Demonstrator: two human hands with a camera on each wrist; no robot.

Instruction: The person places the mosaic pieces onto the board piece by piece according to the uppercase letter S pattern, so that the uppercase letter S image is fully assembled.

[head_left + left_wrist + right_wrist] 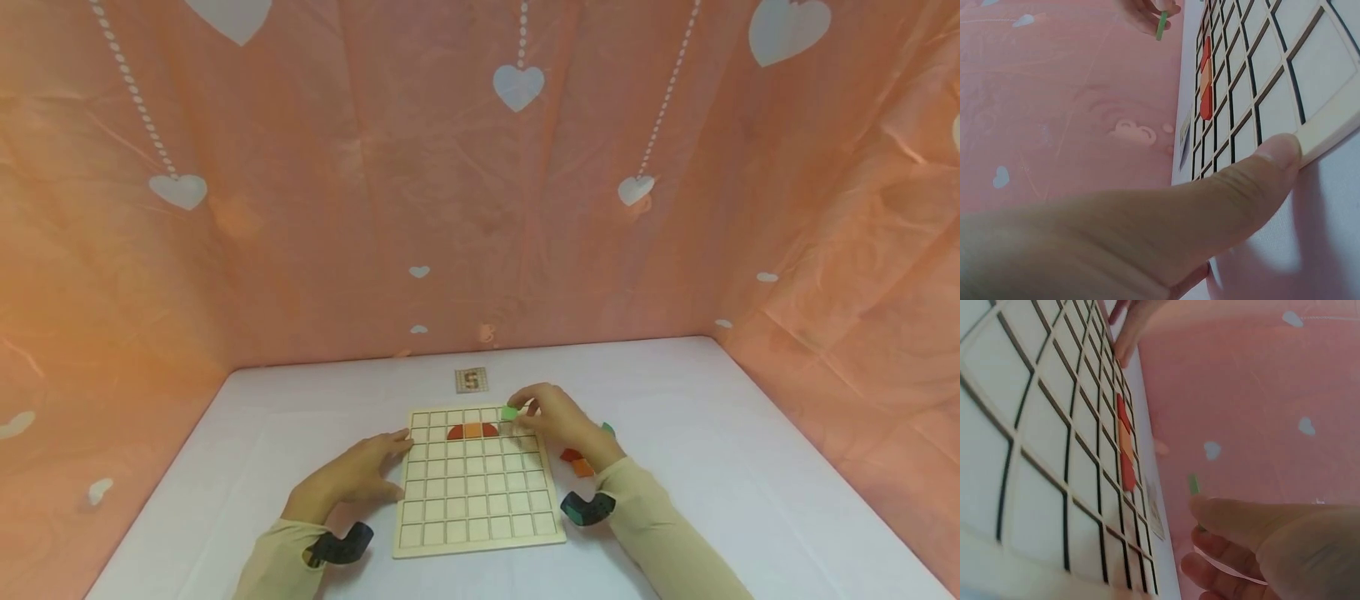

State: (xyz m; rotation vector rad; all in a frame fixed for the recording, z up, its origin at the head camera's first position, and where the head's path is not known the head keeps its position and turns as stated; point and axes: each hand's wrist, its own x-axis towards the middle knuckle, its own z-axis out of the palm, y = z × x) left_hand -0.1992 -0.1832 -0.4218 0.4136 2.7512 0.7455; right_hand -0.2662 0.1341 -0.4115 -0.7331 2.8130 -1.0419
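A pale wooden grid board (477, 482) lies flat on the white table. Along its left edge rests my left hand (350, 473), with the thumb (1272, 156) against the frame in the left wrist view and the fingers extended. My right hand (558, 423) pinches a light green square tile (509, 412) between thumb and fingertips, above the board's far right corner. In the right wrist view the green tile (1194, 484) stands clear of the grid. An orange square tile (472, 430) sits in a cell, flanked by two red curved tiles (455, 432).
Beside the right forearm lie loose tiles, among them an orange tile (582, 468), a red tile (570, 455) and a green tile (608, 429). Behind the board is a small patterned card (471, 380). A pink heart-printed cloth (450, 208) encloses the table's back and sides.
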